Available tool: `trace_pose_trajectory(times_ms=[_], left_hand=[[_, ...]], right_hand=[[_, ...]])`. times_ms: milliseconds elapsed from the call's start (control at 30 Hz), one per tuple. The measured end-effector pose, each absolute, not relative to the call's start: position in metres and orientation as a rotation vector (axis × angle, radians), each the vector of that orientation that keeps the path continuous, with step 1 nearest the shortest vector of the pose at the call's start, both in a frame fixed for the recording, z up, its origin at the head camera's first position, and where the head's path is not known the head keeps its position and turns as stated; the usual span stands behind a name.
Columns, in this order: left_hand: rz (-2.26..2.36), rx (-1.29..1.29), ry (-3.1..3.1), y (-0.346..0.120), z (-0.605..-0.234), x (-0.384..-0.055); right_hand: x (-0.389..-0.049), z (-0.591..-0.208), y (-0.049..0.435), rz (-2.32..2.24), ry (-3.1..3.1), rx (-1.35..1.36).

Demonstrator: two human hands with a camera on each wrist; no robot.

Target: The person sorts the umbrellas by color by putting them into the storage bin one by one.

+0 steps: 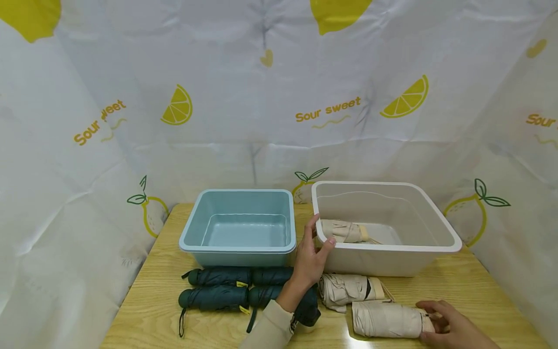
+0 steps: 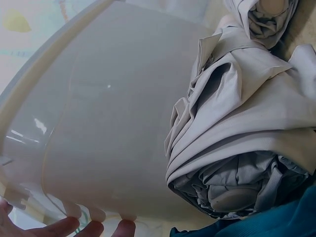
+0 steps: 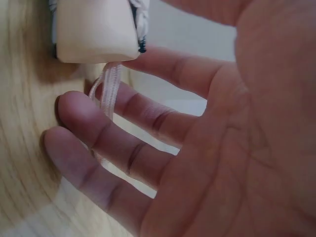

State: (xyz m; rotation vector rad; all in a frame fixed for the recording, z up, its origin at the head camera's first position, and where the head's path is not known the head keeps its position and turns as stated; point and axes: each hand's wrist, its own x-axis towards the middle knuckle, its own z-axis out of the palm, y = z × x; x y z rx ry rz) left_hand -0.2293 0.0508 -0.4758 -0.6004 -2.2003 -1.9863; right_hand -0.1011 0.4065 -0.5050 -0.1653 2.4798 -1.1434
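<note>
My left hand (image 1: 310, 259) holds the near left corner of a beige plastic bin (image 1: 370, 261), thumb on the rim and fingers along its side. Inside the bin lies a beige folded umbrella (image 1: 342, 230). Two more beige folded umbrellas lie on the table before it: a loosely wrapped one (image 1: 346, 289) beside the bin and a neater one (image 1: 385, 320) nearer me. Around the handle end of the nearer umbrella, my right hand (image 1: 453, 327) has its fingers spread and loosely bent. In the right wrist view, its cord strap (image 3: 111, 91) hangs by the fingers (image 3: 123, 148).
A light blue plastic bin (image 1: 244, 249) with nothing in it stands left of the beige one. Several dark green folded umbrellas (image 1: 213, 297) lie in front of it on the wooden table (image 1: 144, 310), partly behind my left forearm. A lemon-print curtain (image 1: 235, 160) hangs around the back and sides.
</note>
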Motion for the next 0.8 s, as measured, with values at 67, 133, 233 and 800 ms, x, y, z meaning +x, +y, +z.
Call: trace_pose_trajectory(times_ms=[67, 133, 233, 800], left_hand=[[-1.991, -0.602, -2.198, 0.051, -0.476, -0.229], [-1.990, -0.601, -2.196, 0.051, -0.476, -0.230], [-1.987, -0.595, -2.196, 0.052, -0.476, -0.230], [-2.009, -0.584, -2.183, 0.052, -0.477, -0.231]], right_hand=[[-0.101, -0.507, 0.407, -1.156, 2.460, -0.213], [-0.101, -0.509, 0.408, -1.150, 2.489, -0.311], [-0.101, -0.510, 0.407, -1.118, 2.558, -0.422], [-0.098, -0.499, 0.416, -1.326, 2.343, -0.324]])
